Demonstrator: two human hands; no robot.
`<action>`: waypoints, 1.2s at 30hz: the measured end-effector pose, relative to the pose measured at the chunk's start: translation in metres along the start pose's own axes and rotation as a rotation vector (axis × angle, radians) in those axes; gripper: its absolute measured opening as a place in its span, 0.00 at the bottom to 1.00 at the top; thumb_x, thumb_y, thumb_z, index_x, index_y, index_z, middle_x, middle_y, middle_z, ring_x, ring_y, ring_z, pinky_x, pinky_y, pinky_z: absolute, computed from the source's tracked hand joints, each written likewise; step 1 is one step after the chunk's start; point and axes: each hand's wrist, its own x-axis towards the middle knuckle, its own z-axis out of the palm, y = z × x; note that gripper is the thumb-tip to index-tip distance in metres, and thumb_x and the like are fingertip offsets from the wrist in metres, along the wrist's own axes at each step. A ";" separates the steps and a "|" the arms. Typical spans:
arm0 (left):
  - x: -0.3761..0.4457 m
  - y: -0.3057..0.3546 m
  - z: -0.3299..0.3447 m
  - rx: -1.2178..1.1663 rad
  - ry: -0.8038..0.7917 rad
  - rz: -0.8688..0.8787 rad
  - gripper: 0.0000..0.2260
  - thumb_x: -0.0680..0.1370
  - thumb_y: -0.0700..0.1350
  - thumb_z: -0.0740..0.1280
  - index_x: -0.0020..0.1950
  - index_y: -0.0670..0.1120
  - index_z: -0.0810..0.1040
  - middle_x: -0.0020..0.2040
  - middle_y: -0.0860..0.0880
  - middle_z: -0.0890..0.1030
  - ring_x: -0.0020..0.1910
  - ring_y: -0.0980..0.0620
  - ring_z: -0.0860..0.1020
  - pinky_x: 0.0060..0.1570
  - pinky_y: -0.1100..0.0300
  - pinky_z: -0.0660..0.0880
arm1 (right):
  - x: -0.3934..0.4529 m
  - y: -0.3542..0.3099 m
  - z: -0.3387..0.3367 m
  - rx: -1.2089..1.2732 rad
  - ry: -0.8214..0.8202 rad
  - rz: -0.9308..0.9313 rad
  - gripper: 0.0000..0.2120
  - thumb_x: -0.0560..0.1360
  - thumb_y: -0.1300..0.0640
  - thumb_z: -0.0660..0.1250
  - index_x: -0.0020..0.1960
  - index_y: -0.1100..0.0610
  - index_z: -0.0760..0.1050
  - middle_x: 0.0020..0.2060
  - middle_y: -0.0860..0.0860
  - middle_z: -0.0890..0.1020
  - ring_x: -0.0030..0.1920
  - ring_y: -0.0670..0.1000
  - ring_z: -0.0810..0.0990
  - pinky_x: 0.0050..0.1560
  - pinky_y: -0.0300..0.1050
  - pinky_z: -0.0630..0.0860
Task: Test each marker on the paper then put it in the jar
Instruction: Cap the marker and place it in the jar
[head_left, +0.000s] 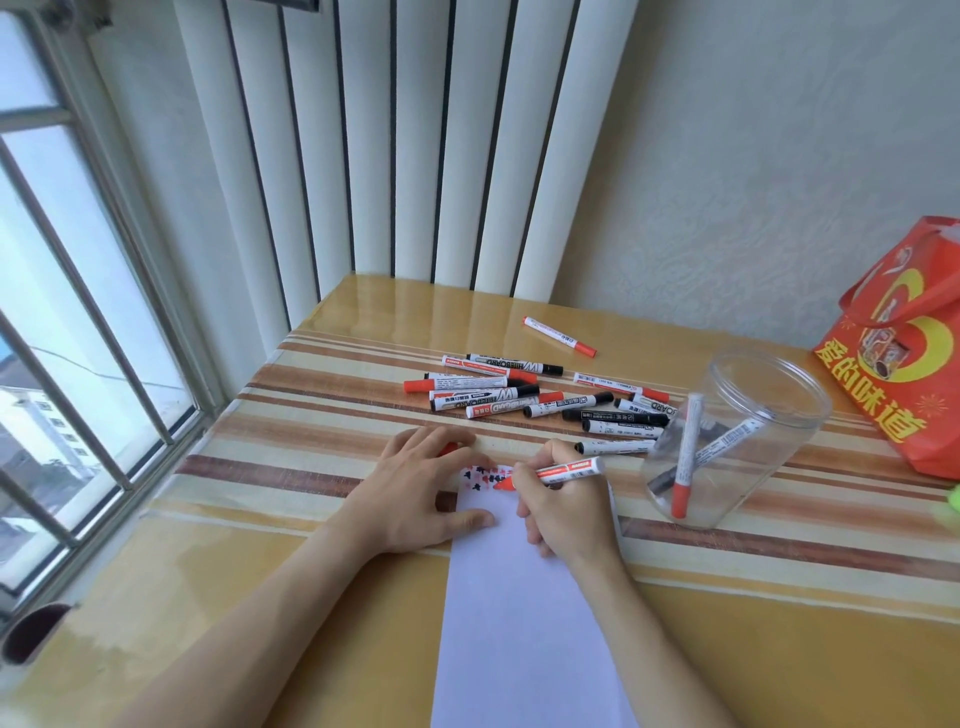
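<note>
white paper (524, 623) under flat left hand (421, 499); right hand (561, 514) gripping red marker (569, 472), tip pointing left.

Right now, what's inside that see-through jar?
Inside the clear plastic jar stand a few whiteboard markers: one white marker with a red cap pointing down, and others leaning with dark caps. Their exact number is unclear, because they overlap at the bottom.
</note>
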 end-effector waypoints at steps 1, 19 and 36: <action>0.000 0.000 0.000 -0.002 0.002 -0.001 0.27 0.73 0.73 0.64 0.69 0.64 0.73 0.70 0.60 0.68 0.71 0.57 0.65 0.71 0.56 0.57 | 0.000 -0.001 0.001 0.006 -0.007 -0.003 0.09 0.77 0.59 0.69 0.40 0.57 0.72 0.27 0.57 0.78 0.22 0.55 0.72 0.23 0.40 0.65; 0.000 -0.001 -0.001 0.000 -0.016 0.013 0.25 0.73 0.73 0.64 0.67 0.66 0.72 0.70 0.60 0.67 0.71 0.57 0.64 0.72 0.53 0.58 | 0.001 -0.003 0.005 -0.002 0.000 -0.016 0.08 0.77 0.63 0.67 0.39 0.58 0.73 0.26 0.58 0.78 0.21 0.56 0.74 0.22 0.41 0.67; 0.000 -0.001 0.000 0.000 -0.018 0.004 0.24 0.73 0.72 0.64 0.67 0.66 0.72 0.70 0.61 0.67 0.71 0.57 0.64 0.71 0.56 0.57 | -0.001 -0.005 0.003 -0.032 0.010 0.003 0.08 0.76 0.62 0.67 0.39 0.57 0.72 0.26 0.57 0.78 0.21 0.56 0.74 0.22 0.41 0.67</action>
